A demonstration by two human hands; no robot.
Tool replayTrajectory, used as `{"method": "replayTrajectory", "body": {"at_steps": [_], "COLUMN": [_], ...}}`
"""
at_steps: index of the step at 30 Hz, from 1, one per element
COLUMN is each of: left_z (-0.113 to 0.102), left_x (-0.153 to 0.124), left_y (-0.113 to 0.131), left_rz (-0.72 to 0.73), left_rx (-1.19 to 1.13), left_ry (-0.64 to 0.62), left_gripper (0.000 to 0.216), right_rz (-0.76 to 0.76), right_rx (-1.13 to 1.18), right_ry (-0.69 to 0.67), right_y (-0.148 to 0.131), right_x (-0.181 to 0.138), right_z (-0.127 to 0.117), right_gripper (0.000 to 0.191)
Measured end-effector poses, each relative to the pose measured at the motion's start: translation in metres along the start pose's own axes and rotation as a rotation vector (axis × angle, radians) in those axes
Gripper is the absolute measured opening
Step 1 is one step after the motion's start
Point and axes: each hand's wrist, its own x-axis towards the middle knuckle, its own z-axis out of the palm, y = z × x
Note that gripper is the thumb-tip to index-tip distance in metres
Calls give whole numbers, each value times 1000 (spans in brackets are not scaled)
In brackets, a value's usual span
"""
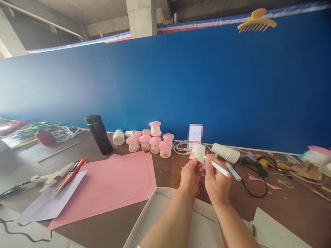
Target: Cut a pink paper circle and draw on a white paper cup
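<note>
My left hand (190, 176) is closed on a white paper cup (198, 152), which is upside down and has an orange-brown patch on its side. Between the fingers of my right hand (217, 179) is a white marker pen (219, 168) with a pink end; its tip points at the cup's side. Whether the tip touches the cup I cannot tell. To the left stand several finished-looking cups with pink paper tops (165, 146). A nested stack of white paper cups (225, 153) lies just right of my hands, beside a glue-stick-like tube (233, 171).
Pink paper sheets (116, 186) cover the table's left part, with a glue gun (54, 175) and a red cutter (73, 171) near them. A black bottle (99, 134) stands behind. An open white box (150, 210) lies under my forearms. Cables and scraps lie at right.
</note>
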Motion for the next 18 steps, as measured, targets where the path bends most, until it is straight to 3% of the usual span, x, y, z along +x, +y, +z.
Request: {"method": "replayTrajectory", "body": {"at_steps": [6, 14, 18], "left_z": [1, 1, 5], "left_x": [-1, -2, -4], "left_y": [-1, -3, -3], "left_rz": [14, 25, 58], "left_rx": [79, 377, 439], "left_ry": [-15, 61, 96], "left_gripper": [25, 46, 47], "right_rz": [29, 132, 295], "right_rx": [-25, 36, 56], "right_ry": [7, 16, 78], "right_y": [2, 7, 9], "right_x": [0, 0, 4], "right_z": [-1, -1, -3], "right_gripper": [34, 35, 34]}}
